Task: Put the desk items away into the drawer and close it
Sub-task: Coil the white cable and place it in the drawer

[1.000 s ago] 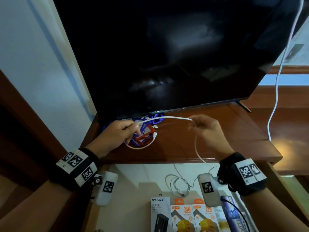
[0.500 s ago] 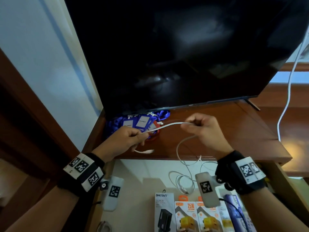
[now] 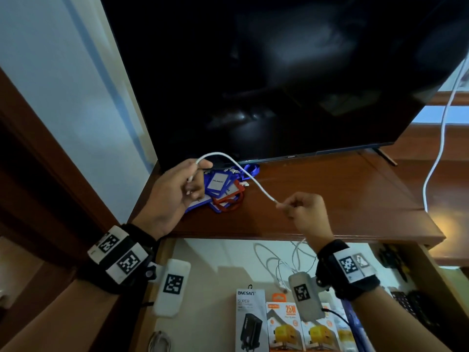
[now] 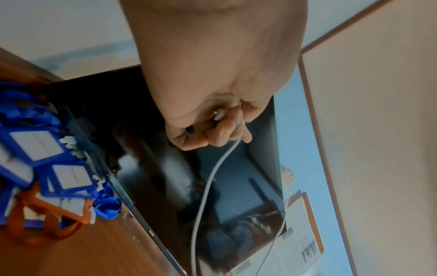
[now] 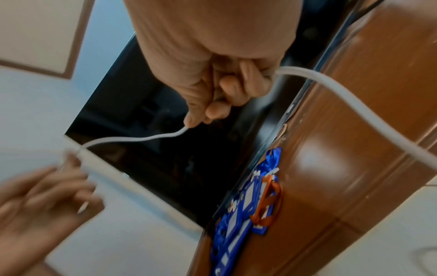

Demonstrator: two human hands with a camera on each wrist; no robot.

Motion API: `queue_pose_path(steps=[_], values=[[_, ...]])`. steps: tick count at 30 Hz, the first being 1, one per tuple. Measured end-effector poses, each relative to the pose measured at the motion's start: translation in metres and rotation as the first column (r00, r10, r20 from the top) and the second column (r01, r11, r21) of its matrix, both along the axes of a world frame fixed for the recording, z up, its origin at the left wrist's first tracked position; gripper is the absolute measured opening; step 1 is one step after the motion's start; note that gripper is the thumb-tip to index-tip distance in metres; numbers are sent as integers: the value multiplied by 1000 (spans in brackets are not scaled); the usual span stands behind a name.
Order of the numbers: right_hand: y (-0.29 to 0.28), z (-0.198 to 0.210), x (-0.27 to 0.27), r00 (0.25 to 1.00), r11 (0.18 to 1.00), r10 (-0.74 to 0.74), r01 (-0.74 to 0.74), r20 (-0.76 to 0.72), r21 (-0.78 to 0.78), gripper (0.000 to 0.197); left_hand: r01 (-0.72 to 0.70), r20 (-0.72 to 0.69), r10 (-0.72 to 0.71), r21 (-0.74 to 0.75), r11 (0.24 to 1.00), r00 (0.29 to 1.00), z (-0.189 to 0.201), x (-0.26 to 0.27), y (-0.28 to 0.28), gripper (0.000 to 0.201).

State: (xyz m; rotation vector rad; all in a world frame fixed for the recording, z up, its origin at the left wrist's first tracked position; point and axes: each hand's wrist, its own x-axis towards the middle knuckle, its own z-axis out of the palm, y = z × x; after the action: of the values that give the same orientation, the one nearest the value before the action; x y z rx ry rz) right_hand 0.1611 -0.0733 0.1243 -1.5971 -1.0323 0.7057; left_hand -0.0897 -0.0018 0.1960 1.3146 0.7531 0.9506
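Note:
A white charging cable (image 3: 250, 177) arcs above the brown desk (image 3: 342, 199) between both hands. My left hand (image 3: 189, 181) is raised near the TV's lower edge and pinches the cable's plug end; the left wrist view shows that cable (image 4: 208, 183) trailing from its curled fingers. My right hand (image 3: 302, 212) grips the cable further along, low over the desk's front, with the cable (image 5: 141, 139) leaving its fist and the rest hanging down into the open drawer (image 3: 215, 270). A pile of blue and orange badge holders (image 3: 223, 191) lies on the desk behind my left hand.
A large black TV (image 3: 279, 80) stands at the back of the desk. The drawer holds boxed chargers (image 3: 284, 323) and loose white cables (image 3: 276, 265). Another white cord (image 3: 441, 118) hangs at the right. A blue-white wall (image 3: 76, 85) borders the left.
My left hand has lifted off the desk with the plug end, uncovering the badge holders. My right hand has dropped towards the desk's front, and the cable now arcs between them.

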Motion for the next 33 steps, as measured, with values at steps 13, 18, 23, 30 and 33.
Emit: queue_pose_path(steps=[13, 18, 23, 30, 33], values=[[-8, 33, -42, 905, 884, 424, -422, 38, 199, 25, 206, -497, -44, 275, 939, 867, -14, 27, -2, 35], [-2, 38, -36, 958, 917, 287, -282, 26, 283, 28, 259, -298, -234, 48, 965, 926, -12, 31, -8, 41], [-1, 34, -38, 962, 929, 260, -225, -85, 293, 20, 249, -129, -268, -146, 957, 955, -9, 37, -12, 40], [-5, 21, -33, 918, 919, 326, -251, -225, 305, 19, 238, -25, -250, -224, 945, 968, -7, 35, -11, 34], [-3, 8, -27, 882, 899, 382, -286, -277, 331, 19, 234, 25, -234, -229, 945, 972, -5, 30, -9, 32]])
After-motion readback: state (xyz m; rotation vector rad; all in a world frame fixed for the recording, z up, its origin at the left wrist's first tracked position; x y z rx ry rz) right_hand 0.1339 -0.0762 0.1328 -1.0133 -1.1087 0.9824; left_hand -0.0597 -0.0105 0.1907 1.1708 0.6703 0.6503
